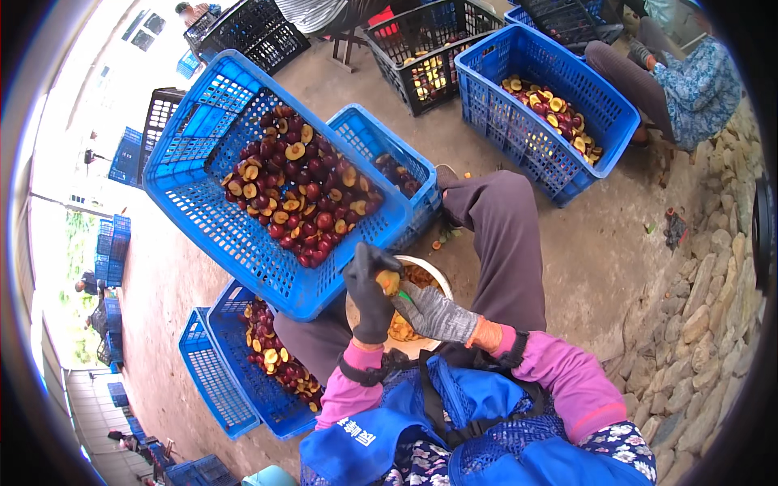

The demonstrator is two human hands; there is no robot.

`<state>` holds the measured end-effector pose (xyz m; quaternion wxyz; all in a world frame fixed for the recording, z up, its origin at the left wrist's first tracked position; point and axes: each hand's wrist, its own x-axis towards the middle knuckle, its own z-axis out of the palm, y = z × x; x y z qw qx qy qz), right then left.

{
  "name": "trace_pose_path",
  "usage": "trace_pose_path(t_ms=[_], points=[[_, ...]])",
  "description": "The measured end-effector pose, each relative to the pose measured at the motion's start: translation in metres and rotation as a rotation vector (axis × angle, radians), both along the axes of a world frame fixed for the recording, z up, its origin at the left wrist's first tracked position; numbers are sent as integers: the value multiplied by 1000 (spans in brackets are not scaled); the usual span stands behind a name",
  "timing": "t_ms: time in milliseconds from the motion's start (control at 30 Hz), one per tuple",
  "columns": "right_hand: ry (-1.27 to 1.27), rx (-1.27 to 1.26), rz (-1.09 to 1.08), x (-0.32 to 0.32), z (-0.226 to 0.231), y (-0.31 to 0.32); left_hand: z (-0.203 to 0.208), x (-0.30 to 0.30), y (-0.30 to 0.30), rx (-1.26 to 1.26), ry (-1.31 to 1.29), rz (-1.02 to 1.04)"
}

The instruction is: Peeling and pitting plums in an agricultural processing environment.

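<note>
My left hand (370, 300), in a dark glove, is closed round a halved plum (388, 282) with its yellow flesh showing. Right beside it, my right hand (438, 314) in a grey knit glove is closed, its fingertips close to the fruit. A small green bit (404, 296) shows at those fingers; the rest of it is hidden. Below both hands, between my knees, stands a pale bucket (442, 279) with orange-yellow pieces inside. A large blue crate (188, 236) of dark red plums, whole and halved, tilts toward me just beyond my left hand.
Another blue crate (344, 121) stands under the tilted one. Lower left, blue crates (217, 381) hold more cut plums. A blue crate (519, 154) of halves stands at the right, near a seated person (693, 89). Black crates (397, 77) stand behind; stones (697, 324) border the right.
</note>
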<state>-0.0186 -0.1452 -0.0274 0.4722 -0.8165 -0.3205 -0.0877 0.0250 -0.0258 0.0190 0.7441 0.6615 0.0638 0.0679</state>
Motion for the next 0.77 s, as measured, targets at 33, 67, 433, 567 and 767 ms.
trace_pose_path(t_ms=[33, 67, 433, 567, 767], points=[[-73, 26, -20, 1, 2, 2, 2, 2, -1, -19, -14, -47], [-146, 52, -41, 2, 3, 2, -3, 5, -1, -91, -52, -148], [828, 305, 496, 15, 11, -28, -21, 19, -8, -638, 35, -400], [1332, 429, 616, 28, 4, -17, -31, 18, 2, -622, 211, 57], [261, 186, 524, -2, -73, 15, -45, 20, 67, -840, 345, 219]])
